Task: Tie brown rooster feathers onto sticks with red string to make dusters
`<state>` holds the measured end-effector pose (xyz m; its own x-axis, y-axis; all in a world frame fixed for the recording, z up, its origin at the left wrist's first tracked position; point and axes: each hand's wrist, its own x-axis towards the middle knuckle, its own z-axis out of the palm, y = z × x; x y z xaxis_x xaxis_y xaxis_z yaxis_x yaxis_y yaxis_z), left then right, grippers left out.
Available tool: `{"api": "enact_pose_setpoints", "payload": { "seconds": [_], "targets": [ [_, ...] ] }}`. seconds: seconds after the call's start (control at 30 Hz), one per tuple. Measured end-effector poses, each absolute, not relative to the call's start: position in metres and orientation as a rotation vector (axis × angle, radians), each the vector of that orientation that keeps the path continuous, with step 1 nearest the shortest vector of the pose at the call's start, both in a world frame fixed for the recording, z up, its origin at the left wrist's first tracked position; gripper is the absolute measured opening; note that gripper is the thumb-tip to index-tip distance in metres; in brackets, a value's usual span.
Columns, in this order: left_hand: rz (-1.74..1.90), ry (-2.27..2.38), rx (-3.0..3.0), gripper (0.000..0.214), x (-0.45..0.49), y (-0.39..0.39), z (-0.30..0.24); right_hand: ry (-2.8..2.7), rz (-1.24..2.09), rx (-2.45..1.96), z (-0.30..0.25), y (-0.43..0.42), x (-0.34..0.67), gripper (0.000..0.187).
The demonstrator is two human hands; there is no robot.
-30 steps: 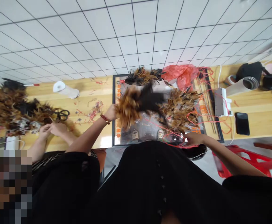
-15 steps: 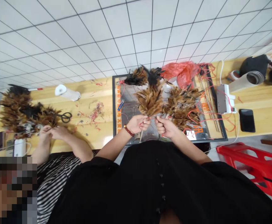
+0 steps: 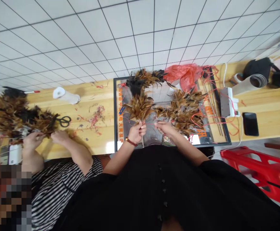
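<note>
My left hand, a beaded bracelet at its wrist, is closed around the stick of a feather duster. The duster's brown and black feathers point away from me, and its thin stick end shows below the hand. A red string runs taut from the base of the feathers to my right hand, which pinches it. Beyond my right hand lies a heap of brown feathers on the black-framed glass board. More dark feathers lie at the board's far edge.
A co-worker's hands handle feathers at the left, near black scissors. A white roll and string scraps lie between us. On the right are a red plastic bag, a power strip, a phone and a red stool.
My left hand and the feather duster have moved left, and the duster leans more to the left. The gap between my hands has widened, with more red string stretched across it.
</note>
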<state>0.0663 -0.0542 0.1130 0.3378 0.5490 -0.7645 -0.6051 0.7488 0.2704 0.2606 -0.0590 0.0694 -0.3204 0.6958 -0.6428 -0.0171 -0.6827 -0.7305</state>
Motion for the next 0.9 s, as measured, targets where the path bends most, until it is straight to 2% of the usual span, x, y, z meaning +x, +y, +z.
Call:
{"api": "enact_pose_setpoints", "payload": {
  "seconds": [0.13, 0.23, 0.3, 0.37, 0.47, 0.57, 0.7, 0.8, 0.9],
  "targets": [
    [0.863, 1.020, -0.174, 0.021, 0.058, -0.057, 0.098, -1.724, 1.314, -1.773, 0.051, -0.008, 0.273, 0.023],
    [0.929, 0.986, -0.169, 0.022, 0.055, -0.057, 0.095, -1.938, 0.787, -1.935, 0.042, 0.033, 0.273, 0.024],
    [0.945, 0.959, -0.141, 0.022, 0.055, -0.057, 0.097, -2.029, 0.662, -2.020, 0.035, 0.051, 0.268, 0.029],
    [0.950, 0.941, -0.114, 0.022, 0.057, -0.057, 0.099, -2.125, 0.668, -2.076, 0.027, 0.060, 0.263, 0.032],
    [0.948, 0.921, -0.079, 0.020, 0.062, -0.058, 0.103, -2.168, 0.742, -2.062, 0.016, 0.063, 0.263, 0.026],
    [0.957, 0.907, -0.069, 0.019, 0.065, -0.059, 0.105, -1.904, 0.929, -1.905, 0.018, 0.062, 0.276, 0.024],
    [0.941, 0.924, -0.090, 0.020, 0.068, -0.056, 0.104, -1.584, 1.230, -1.452, 0.055, 0.050, 0.294, 0.036],
    [0.881, 0.953, -0.093, 0.025, 0.071, -0.050, 0.104, -1.776, 1.412, -1.076, 0.097, 0.032, 0.291, 0.033],
    [0.821, 0.955, -0.059, 0.043, 0.078, -0.045, 0.104, -2.071, 1.469, -0.790, 0.125, 0.018, 0.273, 0.025]
  ]
}}
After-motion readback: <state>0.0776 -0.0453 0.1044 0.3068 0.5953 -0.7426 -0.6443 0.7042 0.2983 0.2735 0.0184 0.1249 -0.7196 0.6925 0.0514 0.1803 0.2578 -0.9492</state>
